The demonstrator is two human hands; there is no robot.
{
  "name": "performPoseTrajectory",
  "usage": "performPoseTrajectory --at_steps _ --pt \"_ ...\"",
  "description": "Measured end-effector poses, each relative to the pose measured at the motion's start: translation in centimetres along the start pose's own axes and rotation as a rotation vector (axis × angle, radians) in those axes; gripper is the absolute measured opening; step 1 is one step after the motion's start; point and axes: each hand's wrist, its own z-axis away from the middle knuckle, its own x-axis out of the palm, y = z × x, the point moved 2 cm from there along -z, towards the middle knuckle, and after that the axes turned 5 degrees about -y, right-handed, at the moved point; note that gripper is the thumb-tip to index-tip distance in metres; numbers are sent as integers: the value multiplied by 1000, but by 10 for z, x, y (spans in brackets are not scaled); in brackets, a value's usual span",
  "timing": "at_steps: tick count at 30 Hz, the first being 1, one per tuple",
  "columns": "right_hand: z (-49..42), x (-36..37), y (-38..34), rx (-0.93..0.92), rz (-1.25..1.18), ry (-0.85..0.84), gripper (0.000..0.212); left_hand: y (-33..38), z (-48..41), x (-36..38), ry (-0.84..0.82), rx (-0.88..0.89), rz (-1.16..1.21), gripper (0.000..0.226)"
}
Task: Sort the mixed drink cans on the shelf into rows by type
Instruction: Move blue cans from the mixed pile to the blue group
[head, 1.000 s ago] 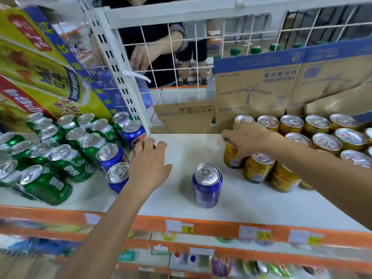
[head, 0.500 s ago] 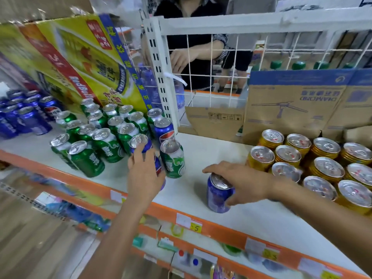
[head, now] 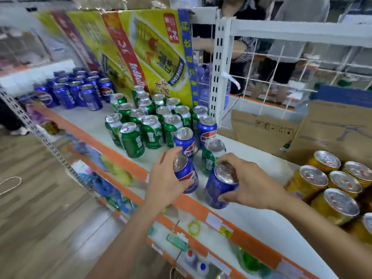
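The left hand (head: pixel 167 178) has its grip wrapped round a blue Pepsi can (head: pixel 187 174); the red, white and blue globe and some Chinese characters show beside the fingers. The right hand (head: pixel 251 184) grasps a second blue can (head: pixel 218 188) from the top and side, its label turned away and unreadable. Both cans tilt at the front of the shelf (head: pixel 90 119), right by its orange lip (head: pixel 199 208); whether they rest on it I cannot tell.

Just behind them stand two more Pepsi cans (head: pixel 207 131) and a lone green can (head: pixel 211 158), next to the cluster of green cans (head: pixel 151 129) printed with white Chinese characters. Far left, a group of blue cans (head: pixel 76 93) sits apart, with bare shelf between it and the green ones. Gold cans (head: pixel 332 184) crowd the right, and open white shelf lies between them and the right hand.

A yellow carton (head: pixel 157 57) marked "RedBull" in sideways print leans behind the green cans. Brown cardboard boxes (head: pixel 261 127) line the back. The price tags on the lip are too blurred to read.
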Motion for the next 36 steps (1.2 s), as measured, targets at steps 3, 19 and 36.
performPoseTrajectory --at_steps 3,19,36 --pt "-24 4 -37 -40 -71 117 74 -14 0 -35 32 43 72 76" --pt "-246 108 -242 -160 -421 223 79 -213 -52 -277 174 -1 66 79" --pt "-501 165 -261 40 -468 370 79 -353 -243 -334 102 -144 -100 75"
